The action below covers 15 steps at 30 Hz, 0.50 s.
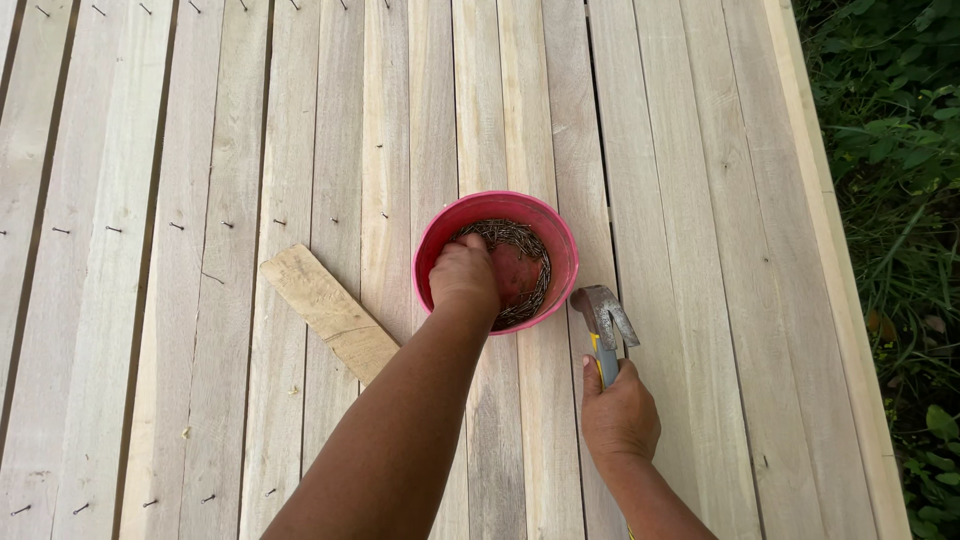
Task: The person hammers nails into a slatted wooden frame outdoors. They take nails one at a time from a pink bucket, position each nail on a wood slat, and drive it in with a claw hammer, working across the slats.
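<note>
Head view, looking straight down on a deck of pale, weathered wooden planks (700, 200) running away from the camera.

Left hand (464, 277): reaches into the round pink plastic bucket (563, 236), knuckles up, fingers curled down into the heap of thin dark metal nails (510, 238). Fingertips are buried in the nails, so can't tell if it has actually pinched any. The forearm comes in from bottom centre and crosses the near rim of the bucket.

Right hand (620, 415): closed in a fist around the handle of the claw hammer with grey steel head and blue-yellow grip (603, 312). The hand sits high on the handle, just below the head. Hammer head points away from the person and lies just right of the bucket, near the rim; contact with the bucket or the planks is not clear from this angle.

Bucket stands upright on the planks, roughly mid-frame. Nails cover most of its bottom, with a bare pink patch beside the left hand.

A short loose offcut of light wooden board (328, 311) lies diagonally on the deck, left of the bucket, its near end passing under the left forearm.

Rows of nail heads dot the planks on the left. Green grass and weeds (890, 150) run past the deck's right edge.
</note>
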Each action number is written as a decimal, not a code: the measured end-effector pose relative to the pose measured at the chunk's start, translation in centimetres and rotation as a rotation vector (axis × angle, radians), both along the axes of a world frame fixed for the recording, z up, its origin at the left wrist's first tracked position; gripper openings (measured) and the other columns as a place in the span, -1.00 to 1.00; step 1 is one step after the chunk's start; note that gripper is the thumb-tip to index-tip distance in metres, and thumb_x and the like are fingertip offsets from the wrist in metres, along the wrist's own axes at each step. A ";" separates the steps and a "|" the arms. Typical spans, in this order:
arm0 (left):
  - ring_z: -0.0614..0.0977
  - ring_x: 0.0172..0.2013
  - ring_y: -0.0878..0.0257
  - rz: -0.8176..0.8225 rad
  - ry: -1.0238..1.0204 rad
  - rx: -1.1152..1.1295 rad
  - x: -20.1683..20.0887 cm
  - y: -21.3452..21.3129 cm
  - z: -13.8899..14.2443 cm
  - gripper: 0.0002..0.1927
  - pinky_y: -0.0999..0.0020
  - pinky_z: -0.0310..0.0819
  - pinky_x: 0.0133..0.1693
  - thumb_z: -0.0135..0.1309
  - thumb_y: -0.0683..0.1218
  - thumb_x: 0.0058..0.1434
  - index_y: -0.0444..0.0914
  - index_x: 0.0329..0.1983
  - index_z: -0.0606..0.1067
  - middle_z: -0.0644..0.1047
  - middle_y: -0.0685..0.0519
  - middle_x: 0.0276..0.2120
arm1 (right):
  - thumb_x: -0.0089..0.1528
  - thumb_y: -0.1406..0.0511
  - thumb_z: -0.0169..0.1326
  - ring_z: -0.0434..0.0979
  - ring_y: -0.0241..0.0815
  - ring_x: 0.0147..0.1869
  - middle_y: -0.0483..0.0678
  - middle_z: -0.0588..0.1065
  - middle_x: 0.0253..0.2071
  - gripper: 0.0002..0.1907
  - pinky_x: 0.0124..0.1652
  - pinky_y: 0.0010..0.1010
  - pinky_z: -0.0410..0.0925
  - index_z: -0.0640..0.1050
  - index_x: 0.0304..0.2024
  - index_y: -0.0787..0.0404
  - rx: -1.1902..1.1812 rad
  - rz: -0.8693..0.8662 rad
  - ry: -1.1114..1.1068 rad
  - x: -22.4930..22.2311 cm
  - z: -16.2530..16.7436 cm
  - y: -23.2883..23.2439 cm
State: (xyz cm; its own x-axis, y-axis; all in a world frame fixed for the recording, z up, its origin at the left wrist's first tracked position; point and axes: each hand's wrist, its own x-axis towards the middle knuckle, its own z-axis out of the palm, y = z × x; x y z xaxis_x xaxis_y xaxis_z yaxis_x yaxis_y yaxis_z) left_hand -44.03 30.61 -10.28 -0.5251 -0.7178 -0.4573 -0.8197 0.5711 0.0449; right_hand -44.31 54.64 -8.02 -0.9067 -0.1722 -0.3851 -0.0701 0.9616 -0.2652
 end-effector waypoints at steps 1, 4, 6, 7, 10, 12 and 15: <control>0.60 0.08 -0.04 0.001 0.026 0.041 0.3 -0.2 0.5 -0.52 0.13 0.60 0.02 0.04 -0.10 0.35 -0.31 0.30 0.32 0.48 -0.25 0.13 | 0.34 -0.13 -0.07 0.67 0.17 -0.28 0.12 0.61 -0.38 -0.47 -0.25 0.00 0.49 0.52 -0.21 0.18 0.005 -0.003 -0.015 0.0 0.0 -0.1; 0.61 0.11 0.01 -0.019 0.052 0.168 0.9 -0.1 2.2 -0.69 0.14 0.59 0.06 0.06 -0.15 0.32 -0.21 0.13 0.51 0.54 -0.14 0.11 | 0.35 -0.13 -0.09 0.68 0.14 -0.29 0.11 0.62 -0.39 -0.47 -0.26 -0.02 0.51 0.51 -0.20 0.18 0.034 -0.011 -0.020 0.0 0.1 -0.1; 0.62 0.12 0.01 -0.011 0.070 0.218 1.5 -0.1 3.3 -0.74 0.14 0.59 0.06 0.06 -0.18 0.30 -0.19 0.04 0.57 0.56 -0.11 0.10 | 0.35 -0.13 -0.08 0.67 0.16 -0.29 0.12 0.61 -0.39 -0.47 -0.26 -0.01 0.49 0.51 -0.20 0.19 0.048 -0.003 -0.005 0.1 0.0 -0.2; 0.63 0.10 0.00 0.007 0.091 0.231 1.9 -0.1 3.8 -0.76 0.14 0.59 0.05 0.06 -0.19 0.31 -0.21 0.02 0.58 0.58 -0.12 0.09 | 0.35 -0.13 -0.08 0.67 0.16 -0.29 0.12 0.61 -0.39 -0.48 -0.26 0.00 0.49 0.51 -0.20 0.18 0.041 -0.005 -0.005 0.2 0.0 -0.2; 0.63 0.05 -0.04 0.041 0.178 0.279 2.5 -0.7 5.0 -0.76 0.12 0.58 0.03 0.15 -0.19 0.23 -0.25 -0.02 0.58 0.59 -0.16 0.03 | 0.35 -0.12 -0.07 0.66 0.16 -0.30 0.11 0.61 -0.40 -0.49 -0.28 0.00 0.48 0.52 -0.21 0.18 0.027 0.004 0.038 0.2 -0.1 -0.2; 0.65 -0.01 -0.03 0.031 0.273 0.323 3.1 -1.3 5.6 -0.77 0.13 0.58 0.02 0.19 -0.19 0.17 -0.24 -0.08 0.60 0.61 -0.16 -0.05 | 0.35 -0.11 -0.06 0.65 0.14 -0.32 0.10 0.60 -0.42 -0.49 -0.30 -0.02 0.47 0.52 -0.22 0.18 0.030 0.025 0.076 0.3 0.0 -0.2; 0.71 -0.14 0.06 0.011 0.414 0.389 3.5 -2.3 6.2 -0.83 0.18 0.62 -0.04 0.18 -0.21 0.13 -0.19 -0.20 0.64 0.67 -0.08 -0.19 | 0.38 -0.11 -0.11 0.69 0.00 -0.40 0.04 0.60 -0.47 -0.49 -0.37 -0.11 0.51 0.51 -0.20 0.17 0.060 0.004 -0.043 0.2 0.3 -0.2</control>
